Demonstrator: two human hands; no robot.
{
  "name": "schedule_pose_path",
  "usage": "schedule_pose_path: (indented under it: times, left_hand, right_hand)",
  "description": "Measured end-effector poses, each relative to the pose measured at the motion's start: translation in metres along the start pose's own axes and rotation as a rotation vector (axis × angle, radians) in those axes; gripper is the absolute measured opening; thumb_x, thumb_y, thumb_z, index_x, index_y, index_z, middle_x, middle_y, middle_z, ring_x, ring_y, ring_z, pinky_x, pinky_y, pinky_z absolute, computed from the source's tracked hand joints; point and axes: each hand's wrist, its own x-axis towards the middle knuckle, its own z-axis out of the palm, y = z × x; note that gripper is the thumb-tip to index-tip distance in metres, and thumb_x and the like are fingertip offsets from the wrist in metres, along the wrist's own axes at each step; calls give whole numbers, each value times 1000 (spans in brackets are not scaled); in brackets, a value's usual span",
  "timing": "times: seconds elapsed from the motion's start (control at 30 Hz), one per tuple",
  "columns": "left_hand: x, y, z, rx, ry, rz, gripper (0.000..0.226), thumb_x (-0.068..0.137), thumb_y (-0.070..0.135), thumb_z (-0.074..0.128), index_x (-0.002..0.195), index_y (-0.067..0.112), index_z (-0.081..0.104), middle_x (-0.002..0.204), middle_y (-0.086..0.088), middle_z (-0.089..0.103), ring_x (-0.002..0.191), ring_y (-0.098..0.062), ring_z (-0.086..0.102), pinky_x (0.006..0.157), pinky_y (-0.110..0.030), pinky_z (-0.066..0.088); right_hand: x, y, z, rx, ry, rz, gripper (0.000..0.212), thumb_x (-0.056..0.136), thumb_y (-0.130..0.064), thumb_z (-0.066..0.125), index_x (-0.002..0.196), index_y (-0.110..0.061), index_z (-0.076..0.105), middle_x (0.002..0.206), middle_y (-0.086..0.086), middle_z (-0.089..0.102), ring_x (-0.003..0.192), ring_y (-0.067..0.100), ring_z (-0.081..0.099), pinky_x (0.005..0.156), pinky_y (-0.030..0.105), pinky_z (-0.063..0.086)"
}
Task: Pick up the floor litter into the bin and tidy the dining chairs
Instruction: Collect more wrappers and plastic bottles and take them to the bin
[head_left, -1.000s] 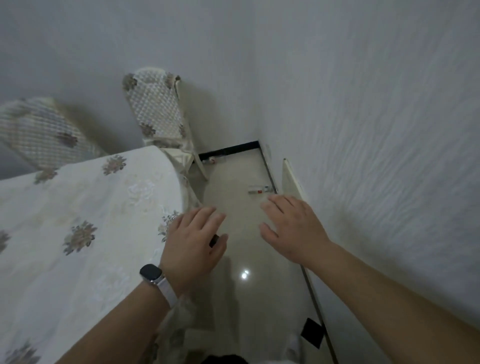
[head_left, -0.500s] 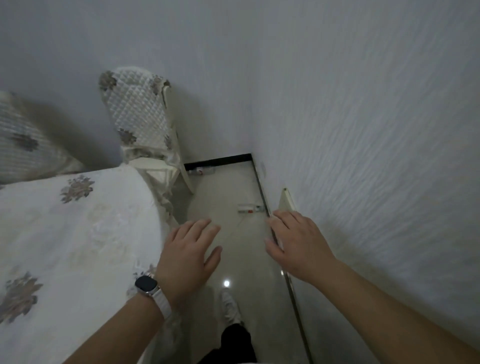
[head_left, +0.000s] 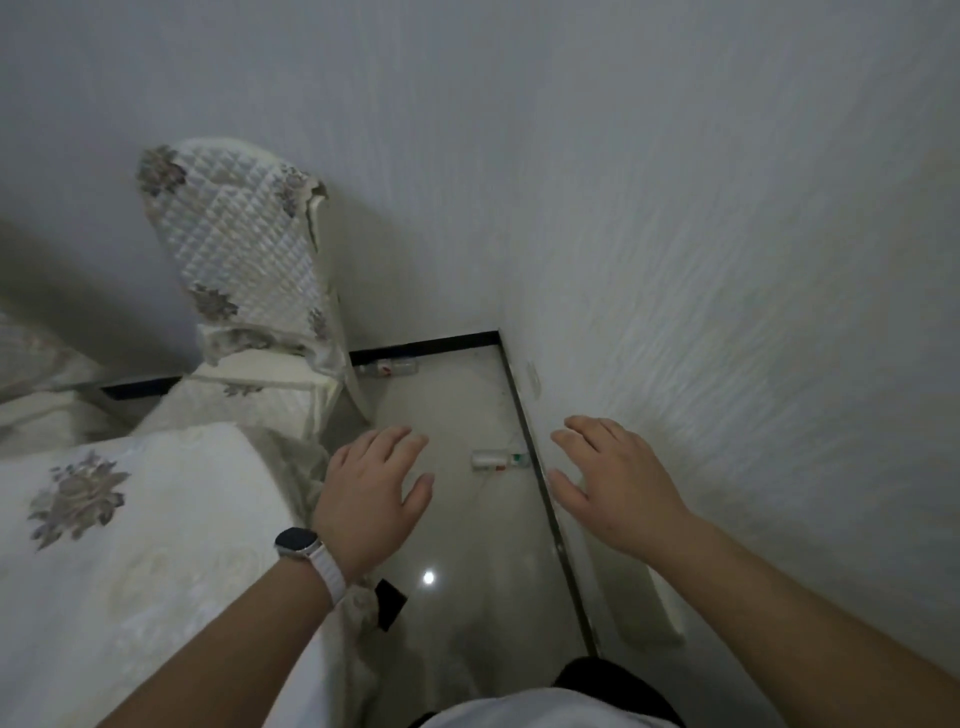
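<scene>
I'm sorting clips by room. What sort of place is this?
Most likely a home dining corner: a table draped in a cream floral tablecloth, a white chair with a quilted floral cover beside it, and small plastic bottles littering the glossy tile floor along the wall.

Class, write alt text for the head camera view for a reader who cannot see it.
Two empty hands, left and right, reach over a narrow floor between a clothed table and a wall. Two bottles lie ahead: one nearby, one beside a chair.
</scene>
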Motion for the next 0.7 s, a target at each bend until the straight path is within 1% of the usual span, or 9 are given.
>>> schedule_pose_path:
  times: [0.1,0.23,0.37,0.5,0.63,0.7]
  left_hand:
    - [37,-20,10,5,-47,-27,51,87,48,45,122,19,66,123,-3,66,112,-30,61,90,-46,50]
    - [88,-44,28,6,-88,-70,50,87,49,46,124,21,65,124,-1,65,113,-28,60,91,-44,49]
    - [151,-63,45,46,-131,-104,51,87,49,43,124,21,65,124,-1,64,113,-26,59,90,-42,47]
    - [226,-87,59,86,-204,-167,55,89,52,39,129,23,61,129,0,62,117,-25,56,94,-42,45]
    - [299,-102,73,110,-228,-161,57,87,52,38,127,20,63,127,-3,63,115,-29,58,93,-44,46]
    - [332,-107,82,103,-241,-145,58,87,52,38,128,18,63,128,-5,62,115,-30,58,95,-44,46]
  right_hand:
    - [37,11,15,2,-38,-10,47,88,-44,45,116,-14,66,120,6,63,106,26,61,84,39,51]
    - [100,34,45,39,-80,-17,46,87,-45,46,116,-14,66,120,6,63,106,26,60,83,38,50]
    - [176,63,82,88,-131,-20,52,87,-48,44,120,-14,65,123,6,63,110,26,60,87,38,49]
    - [261,100,117,134,-165,-18,53,87,-47,43,120,-12,66,122,9,64,107,28,61,86,40,50]
    - [328,130,145,237,-105,130,50,87,-42,45,113,-6,67,111,13,66,94,34,61,77,42,53]
    - [348,137,154,276,-107,187,50,86,-42,45,112,-5,66,108,14,66,92,35,61,76,42,53]
